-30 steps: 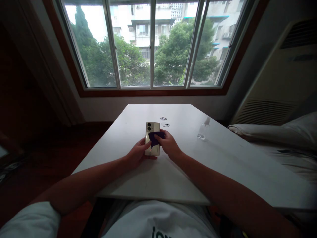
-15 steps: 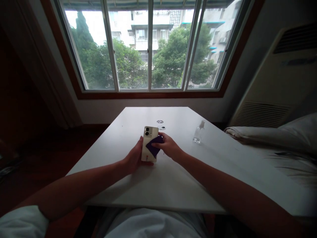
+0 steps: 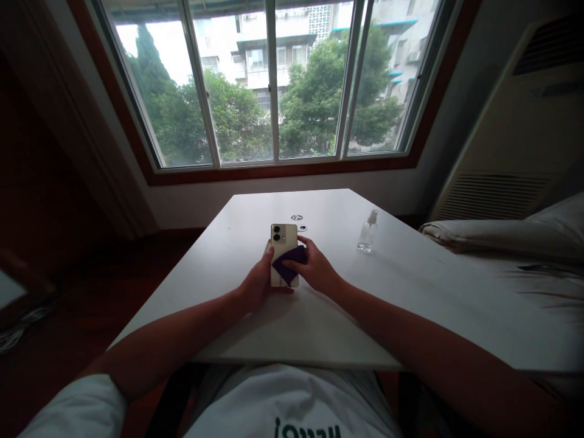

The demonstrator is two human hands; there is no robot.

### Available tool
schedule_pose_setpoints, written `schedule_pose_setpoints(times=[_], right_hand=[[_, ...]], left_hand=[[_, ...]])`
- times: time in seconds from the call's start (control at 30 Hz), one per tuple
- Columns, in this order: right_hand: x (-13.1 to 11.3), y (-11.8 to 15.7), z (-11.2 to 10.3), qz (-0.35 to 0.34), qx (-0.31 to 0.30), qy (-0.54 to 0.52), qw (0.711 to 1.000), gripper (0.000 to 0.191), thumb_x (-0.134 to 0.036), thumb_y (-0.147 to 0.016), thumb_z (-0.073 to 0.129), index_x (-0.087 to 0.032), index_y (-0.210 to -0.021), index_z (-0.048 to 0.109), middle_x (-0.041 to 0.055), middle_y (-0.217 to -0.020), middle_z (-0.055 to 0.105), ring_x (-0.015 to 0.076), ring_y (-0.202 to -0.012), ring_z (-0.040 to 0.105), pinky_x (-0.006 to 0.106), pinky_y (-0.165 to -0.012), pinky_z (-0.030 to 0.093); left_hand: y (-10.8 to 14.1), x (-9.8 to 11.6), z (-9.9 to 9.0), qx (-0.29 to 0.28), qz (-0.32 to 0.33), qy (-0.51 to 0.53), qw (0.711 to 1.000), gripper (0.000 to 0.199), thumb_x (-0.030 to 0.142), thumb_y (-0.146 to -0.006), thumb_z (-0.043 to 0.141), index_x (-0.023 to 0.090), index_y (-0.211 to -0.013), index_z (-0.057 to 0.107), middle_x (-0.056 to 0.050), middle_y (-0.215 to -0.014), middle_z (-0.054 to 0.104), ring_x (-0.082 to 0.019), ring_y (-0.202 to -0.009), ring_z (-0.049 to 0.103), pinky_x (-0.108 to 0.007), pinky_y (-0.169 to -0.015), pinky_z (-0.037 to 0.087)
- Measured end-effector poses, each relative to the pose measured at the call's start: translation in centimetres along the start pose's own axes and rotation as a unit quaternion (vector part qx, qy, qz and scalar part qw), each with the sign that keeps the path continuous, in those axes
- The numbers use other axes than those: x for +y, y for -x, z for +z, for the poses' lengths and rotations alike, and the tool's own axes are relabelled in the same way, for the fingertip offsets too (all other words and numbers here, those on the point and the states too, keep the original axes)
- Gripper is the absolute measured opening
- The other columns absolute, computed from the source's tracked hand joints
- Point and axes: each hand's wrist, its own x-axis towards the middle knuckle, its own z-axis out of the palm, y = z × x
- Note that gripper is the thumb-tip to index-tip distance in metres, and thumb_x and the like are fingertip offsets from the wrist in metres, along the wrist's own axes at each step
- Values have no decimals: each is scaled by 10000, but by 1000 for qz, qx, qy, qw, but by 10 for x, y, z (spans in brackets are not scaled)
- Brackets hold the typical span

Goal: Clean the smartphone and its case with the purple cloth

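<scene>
A pale gold phone (image 3: 283, 238) is held upright above the white table, its back with the camera lenses facing me. My left hand (image 3: 261, 275) grips its left side and lower edge, the thumb along the side. A dark purple cloth (image 3: 285, 267) lies against the lower part of the phone's back. My right hand (image 3: 317, 266) pinches this cloth between thumb and fingers, at the phone's right edge. The phone's screen side is hidden from view.
On the white table (image 3: 219, 243) a clear spray bottle (image 3: 366, 234) stands to the right. Two small round items (image 3: 297, 217) lie behind the phone. Folded bedding (image 3: 483, 234) is at the right, and a window is beyond the table.
The view has shifted a little. The phone and both hands appear slightly further right and higher in the picture. Both hands keep their hold, and the cloth stays on the phone's lower back.
</scene>
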Motion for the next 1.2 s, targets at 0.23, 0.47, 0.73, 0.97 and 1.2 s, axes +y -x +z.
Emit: schedule_pose_setpoints(times=[0.23, 0.47, 0.73, 0.97, 1.2], right_hand=[[0, 2, 5, -12, 16, -41, 999, 738, -396, -827, 764, -231, -1460, 423, 62, -1038, 704, 239, -927, 692, 427, -868, 589], [3, -2, 1, -6, 40, -43, 998, 833, -406, -774, 813, -218, -1477, 407, 73, -1073, 695, 255, -984, 686, 453, -934, 574], [1, 5, 7, -52, -17, -2, 999, 929, -316, -764, 819, -252, -1540, 311, 112, -1274, 616, 287, -1134, 644, 501, -1035, 522], [-3, 8, 8, -74, -24, 29, 997, 911, -374, -827, 769, -263, -1568, 251, 150, -1496, 467, 295, -1211, 615, 459, -972, 575], [-13, -1, -6, -169, 51, 177, 968, 524, -279, -1027, 447, -292, -1544, 361, 66, -1514, 505, 251, -1400, 487, 472, -1171, 421]], left_hand=[[2, -4, -4, -18, 10, -4, 1000, 672, 674, -966, 431, 199, -1425, 550, -171, -1213, 660, -296, -965, 680, -387, -641, 614], [2, -3, -4, -17, 19, 5, 1000, 665, 665, -980, 400, 200, -1433, 546, -175, -1224, 665, -302, -966, 690, -378, -612, 613], [3, 3, -7, -21, 14, 41, 999, 668, 665, -976, 396, 173, -1375, 609, -181, -1238, 663, -294, -931, 702, -369, -602, 617], [1, 0, -9, -42, 15, 43, 998, 666, 668, -966, 423, 171, -1371, 604, -176, -1259, 653, -275, -927, 699, -351, -593, 619], [2, -8, -8, -9, 20, -6, 1000, 602, 556, -906, 627, 177, -1369, 557, -165, -1160, 661, -264, -875, 683, -315, -517, 590]])
